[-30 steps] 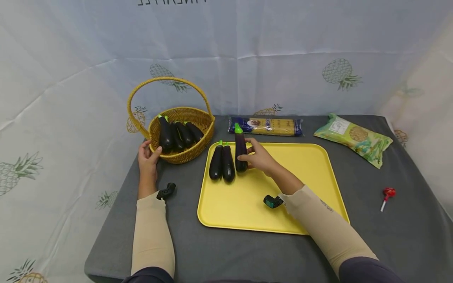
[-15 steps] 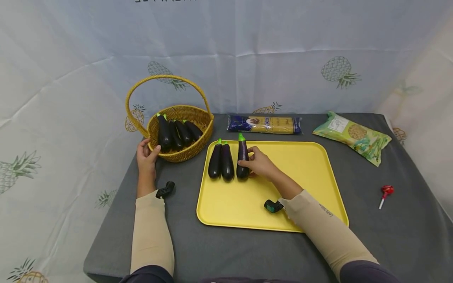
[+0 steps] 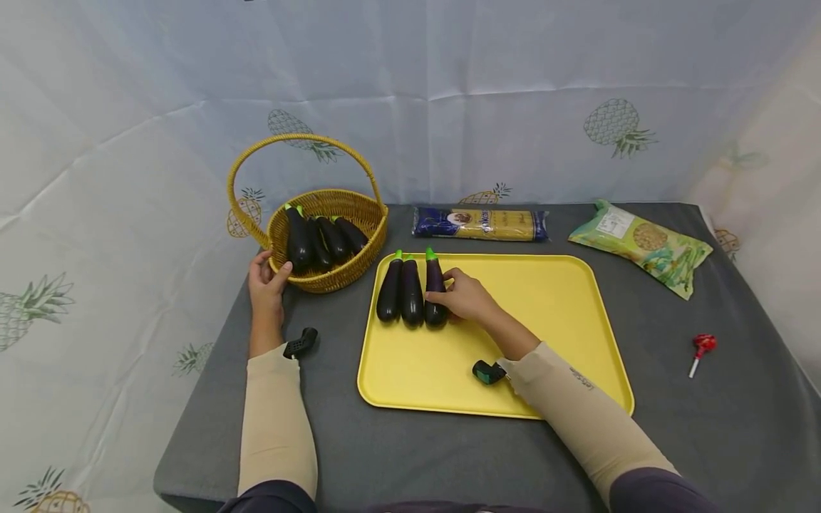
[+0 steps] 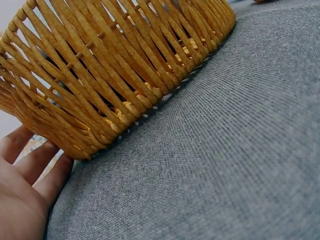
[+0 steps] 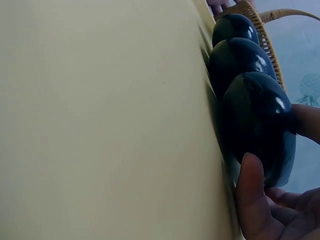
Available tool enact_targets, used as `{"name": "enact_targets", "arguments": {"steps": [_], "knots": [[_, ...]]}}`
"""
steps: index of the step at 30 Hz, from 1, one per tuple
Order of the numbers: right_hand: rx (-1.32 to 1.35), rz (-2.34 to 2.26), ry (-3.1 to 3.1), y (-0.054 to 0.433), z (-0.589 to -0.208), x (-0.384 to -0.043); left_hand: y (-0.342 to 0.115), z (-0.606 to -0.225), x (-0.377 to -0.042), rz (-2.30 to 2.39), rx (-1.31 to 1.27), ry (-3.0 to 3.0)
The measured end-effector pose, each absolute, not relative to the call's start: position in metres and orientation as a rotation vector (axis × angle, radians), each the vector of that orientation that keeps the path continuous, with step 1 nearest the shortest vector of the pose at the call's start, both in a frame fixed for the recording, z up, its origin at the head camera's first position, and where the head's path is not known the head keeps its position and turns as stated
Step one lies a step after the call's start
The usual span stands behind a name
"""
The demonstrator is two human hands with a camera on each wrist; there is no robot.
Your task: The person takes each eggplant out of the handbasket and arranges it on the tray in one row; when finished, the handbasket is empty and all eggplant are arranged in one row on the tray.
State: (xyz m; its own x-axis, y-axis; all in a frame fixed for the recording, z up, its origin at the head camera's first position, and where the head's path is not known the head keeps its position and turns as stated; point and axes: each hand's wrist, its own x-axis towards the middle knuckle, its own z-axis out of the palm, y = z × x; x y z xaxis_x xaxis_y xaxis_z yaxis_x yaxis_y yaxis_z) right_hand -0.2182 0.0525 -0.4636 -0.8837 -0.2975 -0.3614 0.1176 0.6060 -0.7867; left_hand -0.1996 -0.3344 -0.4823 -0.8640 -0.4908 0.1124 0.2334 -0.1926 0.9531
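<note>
My right hand pinches a dark purple eggplant with a green stem, thumb and fingers on either side, at the left part of the yellow tray. Two more eggplants, one outer and one middle, lie beside it in a row, stems away from me. The right wrist view shows the held eggplant close against this row. At the far left, my left hand holds the rim of a yellow wicker basket, thumb over the edge. Several eggplants lie inside that basket.
Behind the tray lies a pasta packet. A green snack bag is at the back right, and a red lollipop lies on the grey tablecloth right of the tray. The basket's tall handle arches upward.
My right hand has brought the held eggplant down and then left, beside the other two on the tray. The left hand has stayed at the basket rim.
</note>
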Motion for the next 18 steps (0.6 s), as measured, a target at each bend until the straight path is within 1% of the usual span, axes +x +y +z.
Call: {"name": "enact_targets", "arguments": {"steps": [8, 18], "knots": [[-0.215, -1.117, 2.441, 0.0512, -0.4647, -0.2205, -0.3357, -0.4857, -0.1999, -2.077, 0.290, -1.625], [-0.216, -1.210, 2.408, 0.0519, -0.4600, -0.2204, -0.3340, -0.4827, -0.1989, -2.071, 0.298, -1.631]]}}
